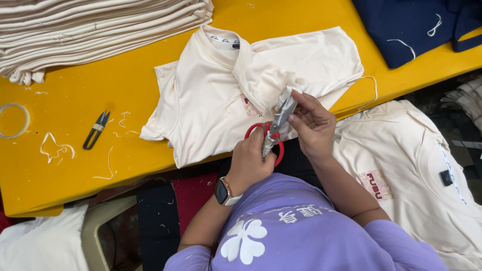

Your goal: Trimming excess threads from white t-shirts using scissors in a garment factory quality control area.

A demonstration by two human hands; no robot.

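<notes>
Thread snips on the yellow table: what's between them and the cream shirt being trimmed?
Head view: only bare yellow table with a few loose thread scraps lies between the thread snips and the cream shirt.

Bench [75, 165]: folded shirt [221, 95] at centre, near edge; stack of folded shirts [90, 30] at far left; thread snips [95, 130] left of the shirt; tape ring [14, 120] at left edge; dark garments [406, 25] at far right. Second shirt [416, 185] off the bench, right.
</notes>
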